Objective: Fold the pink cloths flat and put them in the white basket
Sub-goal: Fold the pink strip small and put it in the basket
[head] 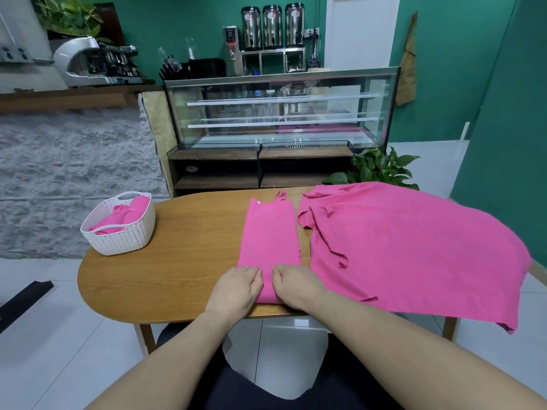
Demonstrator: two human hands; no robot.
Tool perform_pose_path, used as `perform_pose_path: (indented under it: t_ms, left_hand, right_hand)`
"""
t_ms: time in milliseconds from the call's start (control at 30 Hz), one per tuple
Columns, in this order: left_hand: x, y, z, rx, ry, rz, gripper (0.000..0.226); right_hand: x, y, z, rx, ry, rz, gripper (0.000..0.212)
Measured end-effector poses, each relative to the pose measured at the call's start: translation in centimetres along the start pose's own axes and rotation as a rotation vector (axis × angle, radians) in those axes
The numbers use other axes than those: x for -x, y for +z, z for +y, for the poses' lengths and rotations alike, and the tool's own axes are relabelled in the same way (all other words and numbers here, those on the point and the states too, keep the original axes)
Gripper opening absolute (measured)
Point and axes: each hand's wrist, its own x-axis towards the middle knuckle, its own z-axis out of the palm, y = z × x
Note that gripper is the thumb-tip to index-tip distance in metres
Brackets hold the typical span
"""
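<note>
Both hands lay on the near end of the strip (270, 232), a pink cloth already folded long and narrow. The left hand (236, 288) and right hand (297, 287) sat side by side, fingers curled over the hem; whether they pinched it or only pressed, I could not tell.

The risk lay in the next fold. Lifted unevenly, the strip's layers would likely slide and skew. The pile (414, 250) of loose cloths lay just right of the right hand and could be dragged along. The basket (118, 235), well left of the left hand and already holding cloth, stood at the table (177, 261) edge, so a careless drop might tip it.
</note>
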Motion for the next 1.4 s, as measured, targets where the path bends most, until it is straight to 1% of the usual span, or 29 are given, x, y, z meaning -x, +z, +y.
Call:
perform_pose_path:
  t_ms: [67,100,200,267,333,400,433,500,600,667,700,733,767,800,867,967,1033,1100,1167,1233,1300,1333,1400]
  left_hand:
    - [-0.4,-0.4,0.3,0.059,-0.081,-0.065,0.042]
    - [-0.7,-0.5,0.3,0.068,-0.132,-0.106,0.042]
    - [-1.7,-1.1,0.9,-0.006,-0.233,-0.198,0.040]
    - [-2.2,-1.1,1.2,-0.140,-0.201,-0.195,0.039]
    - [-1.9,-1.0,1.1,-0.237,-0.129,-0.121,0.045]
    - [-1.0,-0.5,0.4,-0.239,-0.019,-0.024,0.049]
    - [-0.4,-0.1,-0.1,-0.265,0.031,0.015,0.044]
    - [0.5,0.7,-0.9,-0.299,0.098,0.077,0.034]
    - [0.9,0.6,-0.8,-0.283,0.131,0.109,0.027]
    - [0.6,0.5,-0.6,-0.293,0.116,0.083,0.025]
    - [0.3,0.4,-0.6,-0.296,0.100,0.065,0.027]
    - [-0.1,0.2,-0.4,-0.264,0.076,0.023,0.031]
    - [-0.4,-0.1,-0.2,-0.212,0.069,0.014,0.035]
    - [-0.7,-0.3,0.1,-0.148,0.046,-0.015,0.039]
    - [-1.4,-0.6,0.2,-0.090,-0.027,-0.130,0.040]
    - [-2.1,-0.8,0.3,-0.102,-0.096,-0.229,0.040]
    - [-2.2,-0.8,0.2,-0.116,-0.092,-0.236,0.042]
    - [-1.9,-0.7,0.0,-0.209,-0.055,-0.189,0.042]
    - [-1.2,-0.6,-0.2,-0.313,0.050,-0.037,0.038]
    - [0.1,0.0,-0.3,-0.401,0.173,0.086,0.024]
    - [0.9,0.6,-0.4,-0.379,0.235,0.154,0.013]
    - [1.1,0.5,-0.2,-0.347,0.234,0.168,0.014]
    - [0.8,0.4,-0.1,-0.290,0.219,0.192,0.024]
  right_hand:
    - [0.4,0.5,0.3,0.074,-0.103,0.157,0.030]
    - [0.8,1.1,0.5,0.146,-0.132,0.208,0.029]
    - [1.4,2.3,1.1,0.309,-0.172,0.265,0.028]
    - [1.3,2.1,1.1,0.296,-0.151,0.298,0.029]
    - [0.9,1.8,1.1,0.236,-0.137,0.289,0.031]
    - [0.7,1.1,0.4,0.170,-0.145,0.225,0.038]
    - [0.6,0.8,0.1,0.154,-0.143,0.188,0.041]
    - [0.2,0.6,0.0,0.151,-0.096,0.128,0.038]
    - [-0.4,0.3,-0.3,0.106,0.011,0.030,0.039]
    - [-0.5,0.3,-0.2,0.105,0.008,0.012,0.041]
    - [-0.4,0.4,-0.1,0.128,-0.015,0.038,0.043]
    - [-0.2,0.5,-0.1,0.161,-0.063,0.103,0.046]
    - [0.1,0.5,0.0,0.203,-0.108,0.151,0.048]
    - [0.3,0.8,0.2,0.258,-0.142,0.173,0.047]
    - [1.0,1.4,0.6,0.351,-0.158,0.233,0.037]
    - [1.4,1.6,0.7,0.351,-0.185,0.281,0.031]
    - [1.3,1.4,0.6,0.319,-0.195,0.282,0.030]
    - [1.0,1.0,0.4,0.294,-0.194,0.219,0.032]
    - [0.9,0.7,0.1,0.248,-0.210,0.191,0.036]
    - [0.7,0.6,0.0,0.208,-0.189,0.138,0.036]
    - [0.4,0.2,-0.4,0.161,-0.127,0.059,0.035]
    - [0.3,0.0,-0.7,0.137,-0.104,0.027,0.036]
    - [0.0,-0.3,-1.0,0.107,-0.061,-0.013,0.039]
